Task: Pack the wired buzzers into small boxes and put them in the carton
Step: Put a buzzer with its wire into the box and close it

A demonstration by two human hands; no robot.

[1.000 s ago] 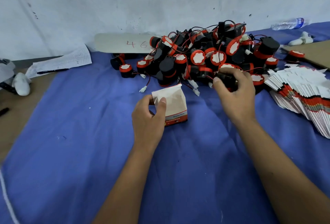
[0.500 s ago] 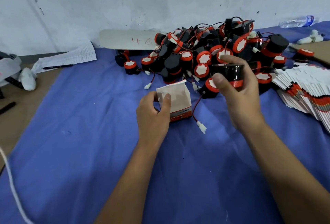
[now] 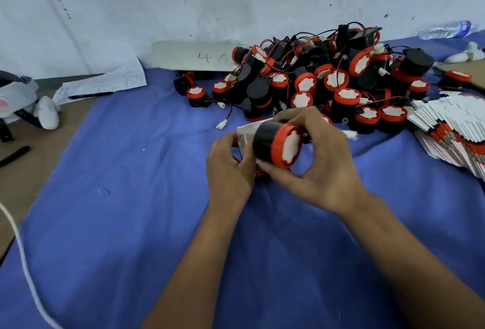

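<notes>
Black-and-red buzzer pinched in right hand, left hand seemingly gripping box

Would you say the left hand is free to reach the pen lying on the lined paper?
Probably not yet: the left hand grips the small box, though nothing blocks the way across the blue cloth to the pen.

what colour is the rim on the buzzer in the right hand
Red-orange rim on the buzzer, black body; head view.

Buzzer: lifted off the pile by the right hand. Now held at the small box, which the left hand grips.
</notes>
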